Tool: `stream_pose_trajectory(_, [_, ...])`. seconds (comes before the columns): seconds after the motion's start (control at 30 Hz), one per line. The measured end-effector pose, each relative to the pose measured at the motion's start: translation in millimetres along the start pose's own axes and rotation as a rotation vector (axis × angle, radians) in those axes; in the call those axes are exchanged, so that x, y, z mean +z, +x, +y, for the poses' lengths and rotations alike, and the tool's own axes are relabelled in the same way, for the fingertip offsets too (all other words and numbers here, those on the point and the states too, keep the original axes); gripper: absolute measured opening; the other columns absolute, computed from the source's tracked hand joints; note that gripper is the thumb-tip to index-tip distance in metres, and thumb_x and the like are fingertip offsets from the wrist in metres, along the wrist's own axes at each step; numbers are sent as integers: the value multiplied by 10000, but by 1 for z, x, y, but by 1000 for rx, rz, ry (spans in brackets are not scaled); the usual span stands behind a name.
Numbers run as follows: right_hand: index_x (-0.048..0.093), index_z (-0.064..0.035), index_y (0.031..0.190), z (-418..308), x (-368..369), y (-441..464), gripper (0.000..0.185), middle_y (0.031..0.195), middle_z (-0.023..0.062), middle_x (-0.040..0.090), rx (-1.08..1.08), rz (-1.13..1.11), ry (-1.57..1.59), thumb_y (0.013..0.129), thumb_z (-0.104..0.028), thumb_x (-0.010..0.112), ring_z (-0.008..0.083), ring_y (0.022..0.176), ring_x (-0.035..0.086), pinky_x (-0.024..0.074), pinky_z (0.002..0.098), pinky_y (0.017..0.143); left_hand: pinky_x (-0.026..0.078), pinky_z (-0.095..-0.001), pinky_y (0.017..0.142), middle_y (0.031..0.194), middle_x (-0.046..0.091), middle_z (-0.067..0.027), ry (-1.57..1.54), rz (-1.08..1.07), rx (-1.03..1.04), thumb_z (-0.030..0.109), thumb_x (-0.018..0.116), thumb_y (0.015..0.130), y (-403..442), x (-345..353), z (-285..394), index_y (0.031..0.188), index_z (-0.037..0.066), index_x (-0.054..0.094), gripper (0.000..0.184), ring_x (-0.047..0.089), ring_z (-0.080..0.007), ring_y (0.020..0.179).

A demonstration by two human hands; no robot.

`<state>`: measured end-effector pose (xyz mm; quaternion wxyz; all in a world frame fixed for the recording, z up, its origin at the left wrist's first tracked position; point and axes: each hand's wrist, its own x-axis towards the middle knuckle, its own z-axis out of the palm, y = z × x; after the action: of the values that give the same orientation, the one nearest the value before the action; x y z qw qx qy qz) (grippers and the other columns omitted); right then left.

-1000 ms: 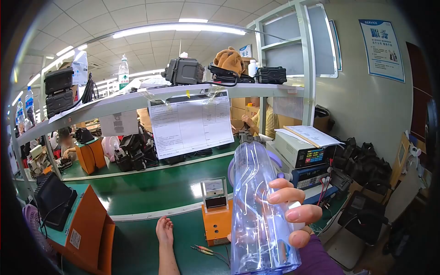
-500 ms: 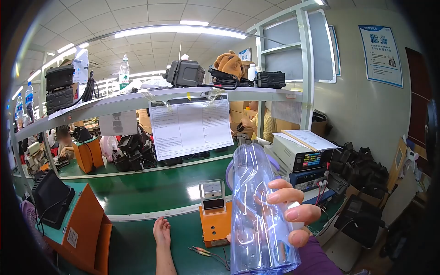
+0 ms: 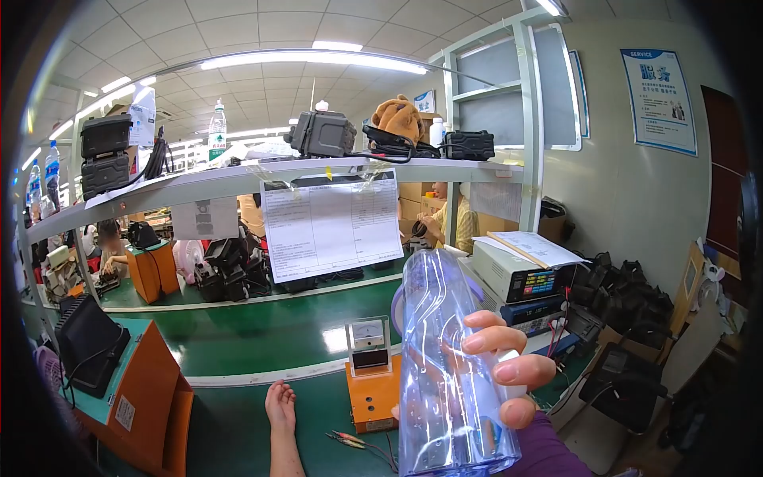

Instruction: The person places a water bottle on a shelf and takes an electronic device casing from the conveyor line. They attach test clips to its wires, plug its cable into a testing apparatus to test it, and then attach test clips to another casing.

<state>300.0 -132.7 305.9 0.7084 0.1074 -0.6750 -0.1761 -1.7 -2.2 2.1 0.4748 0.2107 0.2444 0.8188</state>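
My right hand is wrapped around a clear blue-tinted plastic bottle, held up close in front of me. A small white part shows beneath the fingers, and I cannot make out what it is. The thumb is hidden behind the bottle. My left hand rests palm side up on the green bench mat with its fingers loosely stretched, holding nothing. Between my hands stands an orange box with an analog meter. Test leads with clips lie on the mat beside it.
An orange stand with a black device stands at left. Above the bench a shelf carries black cases, a water bottle and a brown plush item; a paper sheet hangs from it. Bench instruments are at right. Other people sit beyond.
The view has tipped very slightly, so the shelf and sheet sit a little lower. Both hands and the bottle look the same.
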Motion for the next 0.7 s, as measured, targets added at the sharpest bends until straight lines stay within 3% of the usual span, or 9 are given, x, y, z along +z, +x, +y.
stream_pose_trajectory(0.37, [364,-292,1161,-3,-4,6,848,1142,9,331,30,-68,-43,510,-64,855,257,1047,480,425,427,871,457,-270,675,823,585,-55,4,9,4,137,542,848,-1,1,0,1008,43,555,186,545,-151,740])
stream_pose_trajectory(0.53, [385,-281,1137,3,4,0,829,1122,24,335,-9,31,-6,491,-67,856,272,1010,505,438,446,852,458,-265,671,818,591,-49,2,13,8,144,547,849,-1,2,0,1000,50,561,179,548,-146,731])
stream_pose_trajectory(0.7, [395,-265,1121,1,-3,-7,793,1109,38,348,49,-17,10,499,-51,839,282,987,518,452,448,831,455,-261,668,824,588,-51,13,-10,13,146,539,858,-3,3,1,1004,46,553,178,545,-143,732])
